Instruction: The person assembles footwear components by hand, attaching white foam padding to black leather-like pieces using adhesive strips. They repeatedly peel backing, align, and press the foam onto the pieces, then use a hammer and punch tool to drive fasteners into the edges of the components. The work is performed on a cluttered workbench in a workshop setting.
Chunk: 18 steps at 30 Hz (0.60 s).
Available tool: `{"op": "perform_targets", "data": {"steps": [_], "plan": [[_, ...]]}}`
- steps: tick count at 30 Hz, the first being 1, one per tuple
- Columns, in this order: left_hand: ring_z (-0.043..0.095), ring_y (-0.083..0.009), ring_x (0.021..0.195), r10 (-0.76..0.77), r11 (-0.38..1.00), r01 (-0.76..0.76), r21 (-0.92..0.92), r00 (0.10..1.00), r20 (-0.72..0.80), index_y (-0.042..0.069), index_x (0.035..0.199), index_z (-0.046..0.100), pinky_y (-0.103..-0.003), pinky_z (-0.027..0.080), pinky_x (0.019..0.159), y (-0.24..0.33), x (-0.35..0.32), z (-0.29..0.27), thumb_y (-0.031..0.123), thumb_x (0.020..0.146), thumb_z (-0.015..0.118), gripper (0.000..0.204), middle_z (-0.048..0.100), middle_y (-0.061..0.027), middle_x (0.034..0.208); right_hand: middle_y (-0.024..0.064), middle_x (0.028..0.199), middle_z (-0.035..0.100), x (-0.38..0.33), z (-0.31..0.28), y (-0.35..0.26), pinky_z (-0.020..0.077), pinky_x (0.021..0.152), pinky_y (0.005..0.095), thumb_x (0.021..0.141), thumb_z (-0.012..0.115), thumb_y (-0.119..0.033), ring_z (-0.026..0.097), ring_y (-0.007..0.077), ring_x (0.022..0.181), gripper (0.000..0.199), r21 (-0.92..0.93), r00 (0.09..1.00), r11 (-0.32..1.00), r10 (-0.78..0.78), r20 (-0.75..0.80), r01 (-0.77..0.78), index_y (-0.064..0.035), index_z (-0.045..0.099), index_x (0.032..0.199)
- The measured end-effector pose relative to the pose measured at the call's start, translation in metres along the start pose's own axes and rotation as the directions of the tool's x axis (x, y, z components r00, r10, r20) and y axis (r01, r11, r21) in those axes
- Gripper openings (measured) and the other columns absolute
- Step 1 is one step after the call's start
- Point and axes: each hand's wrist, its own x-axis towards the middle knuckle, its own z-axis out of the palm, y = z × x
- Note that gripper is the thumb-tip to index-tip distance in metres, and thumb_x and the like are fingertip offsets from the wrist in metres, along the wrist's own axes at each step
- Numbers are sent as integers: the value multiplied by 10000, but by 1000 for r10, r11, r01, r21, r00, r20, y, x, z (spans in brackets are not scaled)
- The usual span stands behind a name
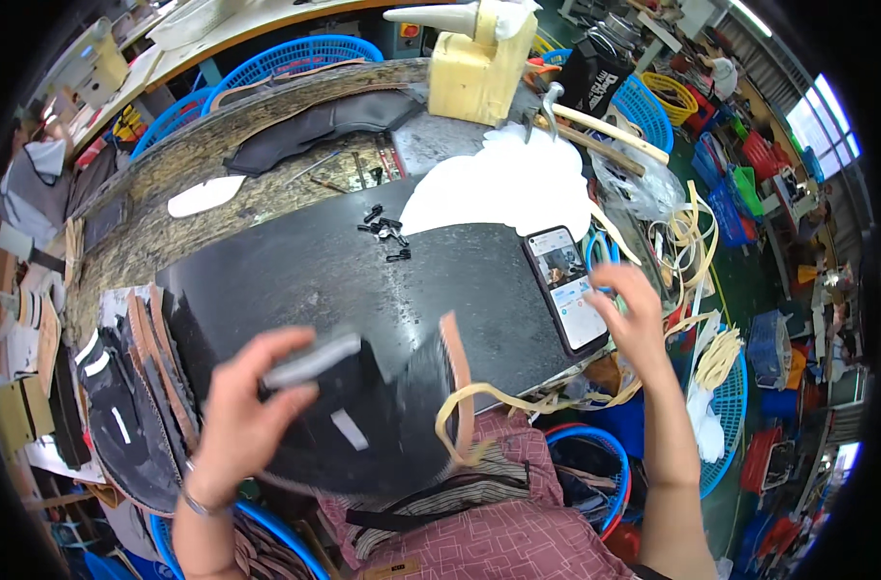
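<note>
Stack of black pieces at the left end of the worktop. My left hand pinches a black piece, blurred, right in front of me. Beyond it, black clips on the black mat. Then phone, screen lit. My right hand, fingertips narrowed, beside it; can't tell if it's gripping anything.

Black piece with white patch, cream strip, maroon line-patterned apron
</note>
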Motion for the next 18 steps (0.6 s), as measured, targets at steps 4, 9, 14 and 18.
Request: {"op": "perform_targets", "data": {"steps": [4,9,14,18], "plan": [[564,-247,959,152,980,-154,126,988,22,12,1189,499,-305,429,863,12,69,-33,-23,671,650,541,590,-130,1040,83,981,612,125,20,49,431,864,375,684,717,-170,538,277,1003,279,-227,925,952,-114,363,207,-86,640,938],[494,-354,1063,399,791,-396,466,912,98,61,1194,483,-452,401,919,-10,49,15,27,582,742,665,516,-158,1150,62,1005,601,185,33,92,429,901,367,643,731,-209,522,272,1036,339,-324,792,850,-163,588,415,-97,635,948],[511,-315,1000,387,837,-456,302,884,264,60,1066,568,-423,426,843,-15,-7,65,124,632,739,471,522,-131,1061,45,856,646,203,54,65,446,762,347,694,635,-148,585,203,937,93,-476,540,276,-244,806,835,-97,673,762],[483,-304,1063,586,747,-641,176,760,280,49,1067,544,-401,407,880,12,55,113,146,698,702,413,506,-137,1106,44,717,638,193,51,61,460,677,356,720,577,-127,625,207,709,73,-445,464,142,-161,871,884,-101,644,708]]}}
